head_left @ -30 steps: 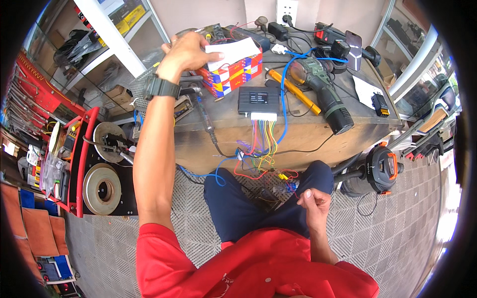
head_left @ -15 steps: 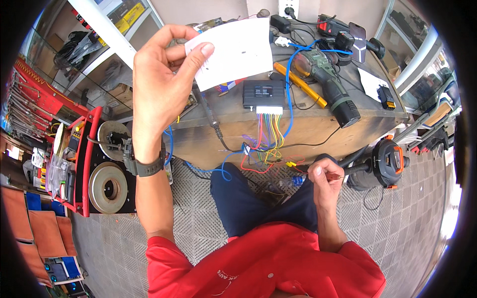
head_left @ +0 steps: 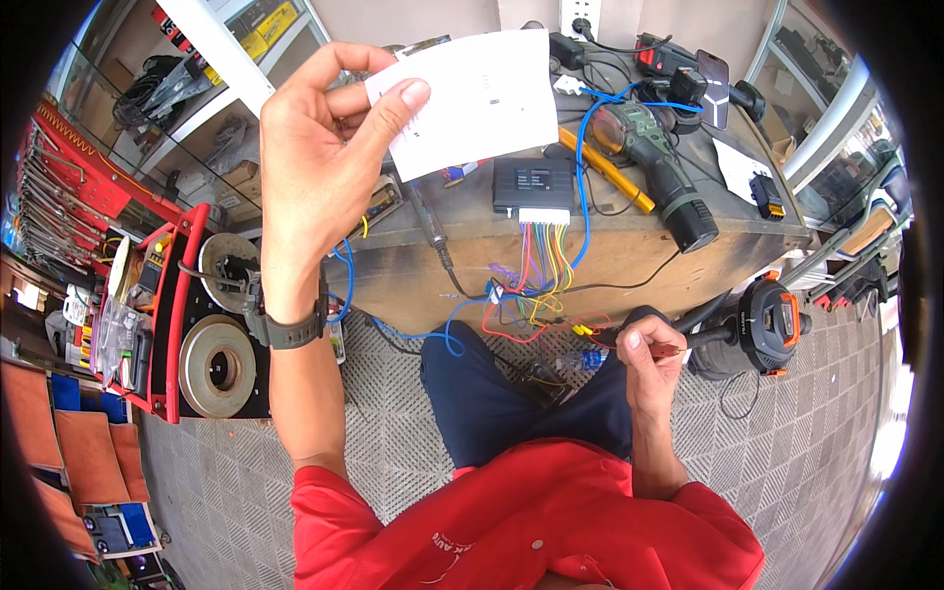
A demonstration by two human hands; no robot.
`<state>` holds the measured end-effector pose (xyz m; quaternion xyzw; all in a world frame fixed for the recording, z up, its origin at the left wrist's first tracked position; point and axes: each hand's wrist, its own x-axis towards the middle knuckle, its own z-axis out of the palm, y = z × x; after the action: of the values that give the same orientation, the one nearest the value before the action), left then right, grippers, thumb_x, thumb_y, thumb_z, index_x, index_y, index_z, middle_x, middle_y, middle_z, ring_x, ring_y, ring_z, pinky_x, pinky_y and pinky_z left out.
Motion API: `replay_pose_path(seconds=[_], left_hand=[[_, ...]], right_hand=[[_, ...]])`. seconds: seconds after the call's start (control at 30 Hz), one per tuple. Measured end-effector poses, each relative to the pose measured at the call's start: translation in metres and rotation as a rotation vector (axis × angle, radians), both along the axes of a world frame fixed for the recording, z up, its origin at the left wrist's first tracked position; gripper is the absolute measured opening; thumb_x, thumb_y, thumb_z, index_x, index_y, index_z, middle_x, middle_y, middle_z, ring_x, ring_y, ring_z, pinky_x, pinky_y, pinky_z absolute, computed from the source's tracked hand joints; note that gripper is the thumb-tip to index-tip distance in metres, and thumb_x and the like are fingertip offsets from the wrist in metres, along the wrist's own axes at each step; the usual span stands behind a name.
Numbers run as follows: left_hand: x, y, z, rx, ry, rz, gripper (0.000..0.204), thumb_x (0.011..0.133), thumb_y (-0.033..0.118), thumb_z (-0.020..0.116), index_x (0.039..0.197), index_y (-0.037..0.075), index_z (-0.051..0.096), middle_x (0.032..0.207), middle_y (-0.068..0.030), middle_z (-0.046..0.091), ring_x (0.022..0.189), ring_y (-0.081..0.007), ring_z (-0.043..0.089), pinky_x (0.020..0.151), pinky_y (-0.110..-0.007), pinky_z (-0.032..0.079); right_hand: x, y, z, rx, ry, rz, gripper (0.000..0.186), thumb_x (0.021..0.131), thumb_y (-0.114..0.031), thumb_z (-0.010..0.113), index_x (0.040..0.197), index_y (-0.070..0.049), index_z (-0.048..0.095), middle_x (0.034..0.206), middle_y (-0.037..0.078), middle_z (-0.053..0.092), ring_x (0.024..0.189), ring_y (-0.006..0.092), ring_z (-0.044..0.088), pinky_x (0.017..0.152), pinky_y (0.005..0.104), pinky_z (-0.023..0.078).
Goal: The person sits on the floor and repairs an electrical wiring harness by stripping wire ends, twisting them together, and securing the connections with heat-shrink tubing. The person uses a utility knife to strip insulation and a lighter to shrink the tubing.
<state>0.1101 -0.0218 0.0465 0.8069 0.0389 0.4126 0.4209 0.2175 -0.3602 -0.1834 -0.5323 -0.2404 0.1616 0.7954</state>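
Note:
My left hand (head_left: 334,147) pinches a sheet of white paper (head_left: 477,103) between thumb and fingers, raised over the bench. Below the sheet, a black control box (head_left: 532,185) lies near the bench edge. A white connector (head_left: 544,216) plugs into its front, and a bundle of coloured wires (head_left: 546,254) hangs from it. My right hand (head_left: 649,359) is closed beside my knee around a thin reddish-brown tool (head_left: 671,351), mostly hidden by the fingers. Two yellow clips or sleeves (head_left: 584,331) on the wires are close to this hand.
A soldering iron (head_left: 429,218), a yellow tube (head_left: 615,175), a green cordless drill (head_left: 661,182) and a phone (head_left: 714,87) lie on the bench (head_left: 433,295). A black vacuum (head_left: 757,329) stands at right, a red tool cart (head_left: 169,324) at left.
The view has shifted slightly, so the bench and box appear a little further right. My left hand still holds up the paper; the right hand stays closed in nearly the same place.

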Motion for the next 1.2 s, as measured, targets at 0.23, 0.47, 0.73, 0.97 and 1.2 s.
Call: replay_pose_path(seconds=[0.23, 0.47, 0.73, 0.97, 1.2], left_hand=[[-0.001, 0.004, 0.000, 0.004, -0.001, 0.016, 0.025, 0.107, 0.007, 0.083, 0.125, -0.005, 0.070, 0.104, -0.0157, 0.087, 0.092, -0.0092, 0.078, 0.075, -0.023, 0.060], [0.005, 0.019, -0.003, -0.014, -0.022, 0.047, 0.023, 0.105, 0.007, 0.085, 0.122, -0.003, 0.073, 0.102, -0.0113, 0.086, 0.090, -0.0068, 0.073, 0.076, -0.022, 0.056], [0.003, 0.022, -0.007, -0.025, -0.016, 0.043, 0.023, 0.105, 0.006, 0.084, 0.123, -0.003, 0.072, 0.101, -0.0110, 0.086, 0.091, -0.0074, 0.074, 0.077, -0.022, 0.056], [0.006, 0.026, -0.011, -0.021, 0.015, 0.006, 0.024, 0.106, 0.004, 0.082, 0.124, -0.003, 0.069, 0.105, -0.0122, 0.086, 0.091, -0.0074, 0.073, 0.077, -0.022, 0.056], [0.020, 0.029, -0.019, 0.000, 0.037, 0.084, 0.036, 0.106, 0.003, 0.082, 0.136, -0.002, 0.062, 0.105, -0.0152, 0.085, 0.088, -0.0091, 0.075, 0.073, -0.024, 0.058]], right_hand=[[0.002, -0.002, 0.003, -0.018, -0.003, 0.003, 0.026, 0.106, -0.023, 0.085, 0.093, -0.002, 0.077, 0.075, -0.008, 0.063, 0.067, 0.0014, 0.045, 0.064, 0.0244, 0.031], [0.001, -0.004, 0.002, -0.063, -0.013, -0.046, 0.024, 0.105, -0.021, 0.086, 0.093, -0.004, 0.075, 0.072, -0.011, 0.054, 0.067, 0.0017, 0.041, 0.065, 0.0243, 0.030], [-0.006, 0.008, 0.017, 0.151, 0.143, -0.038, 0.024, 0.111, -0.012, 0.072, 0.131, 0.002, 0.070, 0.107, 0.006, 0.067, 0.073, 0.0088, 0.045, 0.070, 0.0267, 0.040], [-0.005, 0.002, 0.020, -0.011, -0.210, 0.052, 0.043, 0.115, -0.005, 0.054, 0.157, 0.001, 0.063, 0.122, 0.019, 0.079, 0.083, 0.0205, 0.073, 0.083, 0.0380, 0.061], [0.015, -0.010, 0.018, -0.139, -0.884, -0.117, 0.045, 0.098, 0.015, 0.068, 0.140, 0.001, 0.073, 0.126, 0.028, 0.083, 0.109, 0.0379, 0.085, 0.106, 0.0504, 0.062]])
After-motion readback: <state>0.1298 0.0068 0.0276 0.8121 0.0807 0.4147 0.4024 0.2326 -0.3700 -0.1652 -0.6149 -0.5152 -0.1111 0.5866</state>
